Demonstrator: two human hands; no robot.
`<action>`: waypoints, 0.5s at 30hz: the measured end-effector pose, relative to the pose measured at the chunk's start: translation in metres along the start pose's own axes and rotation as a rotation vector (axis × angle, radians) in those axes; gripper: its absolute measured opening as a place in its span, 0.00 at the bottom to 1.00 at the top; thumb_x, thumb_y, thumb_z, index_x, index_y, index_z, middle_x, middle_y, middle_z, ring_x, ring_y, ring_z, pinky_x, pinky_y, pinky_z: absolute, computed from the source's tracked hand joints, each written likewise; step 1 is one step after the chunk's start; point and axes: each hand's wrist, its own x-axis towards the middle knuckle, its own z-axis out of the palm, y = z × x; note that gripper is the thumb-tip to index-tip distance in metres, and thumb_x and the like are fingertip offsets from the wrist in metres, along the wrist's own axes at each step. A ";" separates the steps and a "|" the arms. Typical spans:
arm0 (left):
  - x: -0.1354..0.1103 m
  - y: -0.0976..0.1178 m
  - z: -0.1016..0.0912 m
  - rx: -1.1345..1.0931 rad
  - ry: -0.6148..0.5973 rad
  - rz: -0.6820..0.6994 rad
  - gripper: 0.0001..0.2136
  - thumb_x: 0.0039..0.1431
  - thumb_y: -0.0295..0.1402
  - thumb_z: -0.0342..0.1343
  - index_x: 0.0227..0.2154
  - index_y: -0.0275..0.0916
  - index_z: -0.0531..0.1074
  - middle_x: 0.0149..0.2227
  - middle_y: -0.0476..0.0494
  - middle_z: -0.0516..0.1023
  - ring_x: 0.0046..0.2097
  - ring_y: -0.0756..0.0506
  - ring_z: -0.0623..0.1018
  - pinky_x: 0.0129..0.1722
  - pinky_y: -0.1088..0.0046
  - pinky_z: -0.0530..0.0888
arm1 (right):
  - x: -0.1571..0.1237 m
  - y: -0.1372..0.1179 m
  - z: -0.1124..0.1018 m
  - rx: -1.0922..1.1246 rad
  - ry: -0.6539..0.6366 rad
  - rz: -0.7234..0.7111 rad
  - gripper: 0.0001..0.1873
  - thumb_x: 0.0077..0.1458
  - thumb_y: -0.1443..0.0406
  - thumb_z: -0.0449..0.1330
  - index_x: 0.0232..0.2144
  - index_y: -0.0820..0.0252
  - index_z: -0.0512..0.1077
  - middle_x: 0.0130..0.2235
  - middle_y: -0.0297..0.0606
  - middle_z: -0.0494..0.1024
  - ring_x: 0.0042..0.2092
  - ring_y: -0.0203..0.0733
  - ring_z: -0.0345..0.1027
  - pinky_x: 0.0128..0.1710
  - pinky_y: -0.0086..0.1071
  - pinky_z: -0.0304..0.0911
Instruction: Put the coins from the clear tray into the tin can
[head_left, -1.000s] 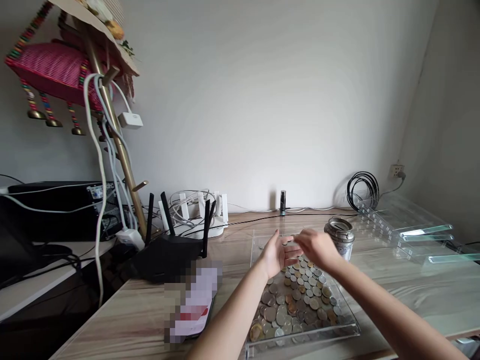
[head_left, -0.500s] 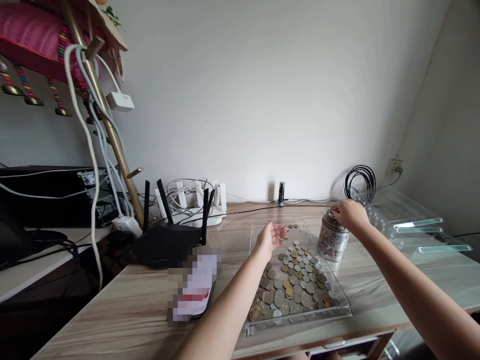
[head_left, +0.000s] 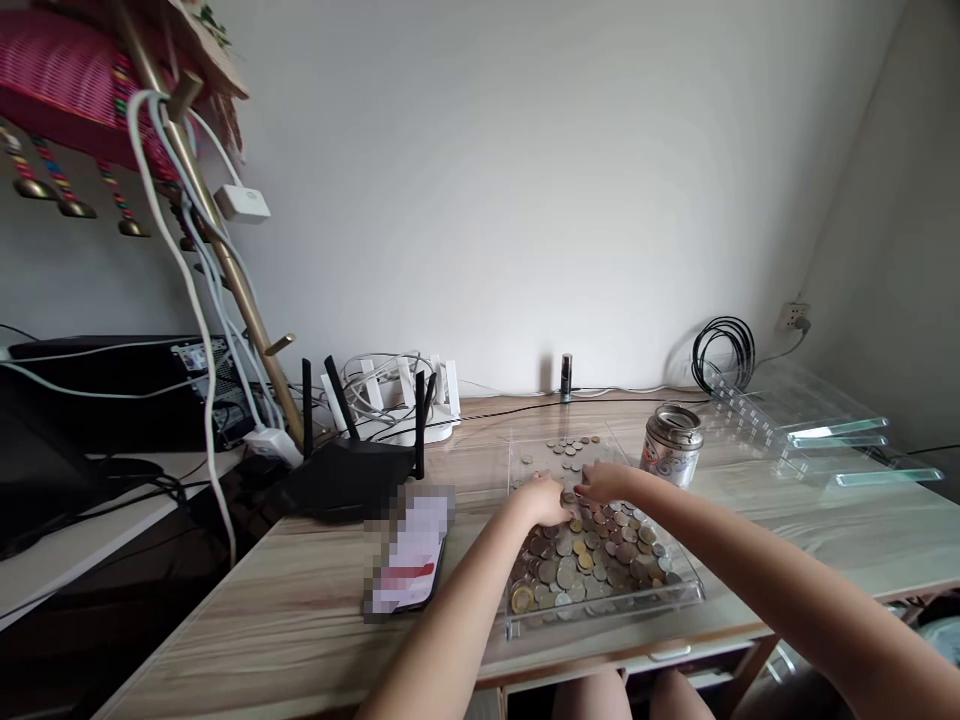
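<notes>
A clear acrylic tray [head_left: 679, 598] lies on the wooden desk and holds several loose coins [head_left: 592, 560]. My left hand [head_left: 541, 498] rests palm down on the coins near the tray's middle, fingers curled. My right hand [head_left: 606, 483] is right beside it, fingertips pinched down among the coins. What either hand grips is too small to make out. A metal tin with a slotted lid [head_left: 673, 445] stands just past the tray's far right corner, clear of both hands.
A black router [head_left: 352, 478] and a white router [head_left: 405, 410] with cables sit at the back left. A phone [head_left: 411, 550] lies left of the tray. Clear acrylic trays [head_left: 810, 430] are stacked at the right, by a coiled black cable [head_left: 721, 360].
My right hand left the tin's lid and came back down to the coins beside my left hand. My left hand turned from palm up to palm down on the coins.
</notes>
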 end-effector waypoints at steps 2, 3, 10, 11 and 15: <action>-0.010 0.007 -0.003 0.053 0.003 0.034 0.23 0.36 0.42 0.57 0.39 0.38 0.68 0.48 0.34 0.64 0.49 0.35 0.64 0.43 0.62 0.63 | -0.022 -0.001 0.005 0.001 -0.012 0.012 0.27 0.46 0.51 0.51 0.43 0.64 0.66 0.43 0.53 0.68 0.40 0.51 0.65 0.36 0.38 0.59; -0.014 0.010 -0.004 0.048 0.006 0.060 0.21 0.35 0.41 0.57 0.35 0.38 0.70 0.45 0.36 0.67 0.45 0.37 0.67 0.40 0.65 0.65 | -0.034 -0.002 0.008 0.003 -0.013 0.013 0.27 0.44 0.51 0.51 0.43 0.63 0.66 0.44 0.52 0.67 0.39 0.51 0.65 0.36 0.38 0.59; -0.022 0.021 0.003 -0.203 0.018 0.037 0.09 0.29 0.30 0.60 0.19 0.38 0.70 0.27 0.45 0.71 0.28 0.46 0.71 0.26 0.75 0.66 | -0.081 -0.017 0.009 0.106 0.017 -0.049 0.27 0.36 0.54 0.58 0.40 0.59 0.66 0.40 0.43 0.70 0.38 0.46 0.65 0.32 0.31 0.59; -0.021 0.022 0.004 -0.219 -0.006 0.018 0.06 0.29 0.28 0.60 0.16 0.38 0.68 0.22 0.46 0.70 0.26 0.47 0.70 0.25 0.75 0.66 | -0.083 -0.022 0.009 0.143 -0.006 -0.059 0.25 0.36 0.55 0.58 0.39 0.58 0.67 0.37 0.41 0.71 0.36 0.43 0.65 0.30 0.30 0.58; -0.025 0.026 0.004 -0.274 -0.050 -0.003 0.06 0.28 0.24 0.59 0.12 0.38 0.68 0.15 0.50 0.67 0.23 0.48 0.70 0.24 0.76 0.66 | -0.086 -0.044 0.009 0.218 -0.083 -0.167 0.15 0.37 0.58 0.58 0.30 0.58 0.70 0.29 0.34 0.73 0.30 0.37 0.65 0.26 0.25 0.56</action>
